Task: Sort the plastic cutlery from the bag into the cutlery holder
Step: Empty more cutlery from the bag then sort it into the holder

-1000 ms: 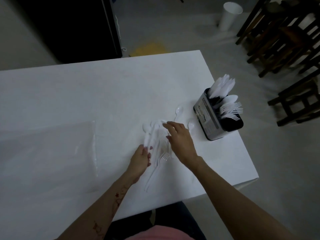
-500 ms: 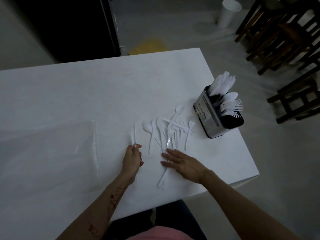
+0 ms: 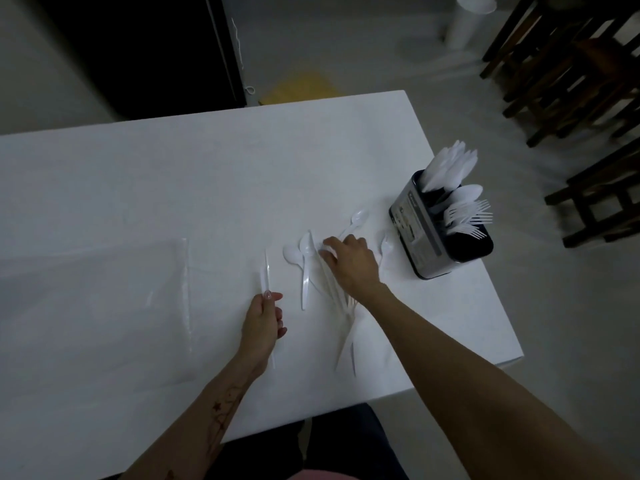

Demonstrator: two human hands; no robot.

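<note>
Nearest you, at about 7 o'clock from the table's middle, your left hand (image 3: 261,323) rests on the white table (image 3: 173,188) with its fingers curled around a plastic knife (image 3: 266,275); the thumb pins the handle and the blade points away from you toward 12 o'clock. The knife's tail shows below your wrist.

Just to the right, at about 5 o'clock, lies the loose cutlery pile (image 3: 332,292): white pieces fanned across one another, the handles converging toward you. A spoon (image 3: 305,268) lies at the pile's left edge, bowl away from you, beside another spoon bowl at its left. Your right hand (image 3: 349,263) is laid over the far end of the pile, fingers bent and pinching at the tips of several pieces; which ones it grips is hard to tell. One more spoon (image 3: 356,218) pokes out beyond your knuckles toward 1 o'clock.

At 9 o'clock the clear plastic bag (image 3: 93,306) lies flat on the table, well apart from the pile.

Farther off, at 3 o'clock near the table's right edge, stands the cutlery holder (image 3: 419,237), a dark box with a printed label. Knives (image 3: 450,168) fill its far compartment, spoons the middle, forks (image 3: 467,218) the near one.

Beyond the table, a white cup (image 3: 467,22) stands on the floor at 1 o'clock, with dark wooden chairs (image 3: 568,71) to its right.
</note>
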